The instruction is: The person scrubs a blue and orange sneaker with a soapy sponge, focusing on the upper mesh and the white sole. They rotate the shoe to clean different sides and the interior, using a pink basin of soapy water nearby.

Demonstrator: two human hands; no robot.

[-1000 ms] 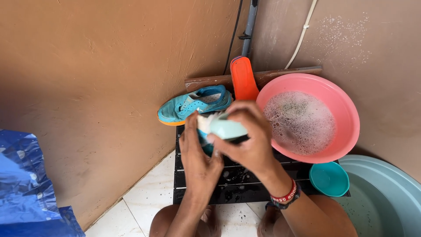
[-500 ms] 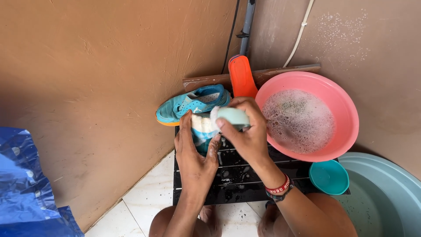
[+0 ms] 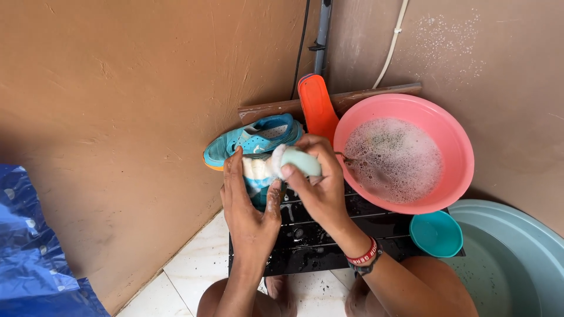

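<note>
Shoe [image 3: 257, 176], teal, soapy, held over black crate [image 3: 317, 235]: left hand [image 3: 249, 205] fingers wrapped round it. Right hand [image 3: 317, 182] fingers closed on pale green brush [image 3: 299, 161], pressed against the shoe. Second teal shoe [image 3: 252, 140] by wall, just behind. Pink basin [image 3: 458, 152] of suds at right; small teal bowl [image 3: 436, 233] below it; orange sandal [image 3: 316, 105] upright behind

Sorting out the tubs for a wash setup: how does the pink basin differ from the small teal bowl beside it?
The pink basin is far wider than the small teal bowl. The basin holds foamy, soapy water; the bowl looks empty. The basin sits near the wall, tilted; the bowl sits nearer the person, by their right forearm. Both are round, plastic-looking and sit by the dark crate.
</note>
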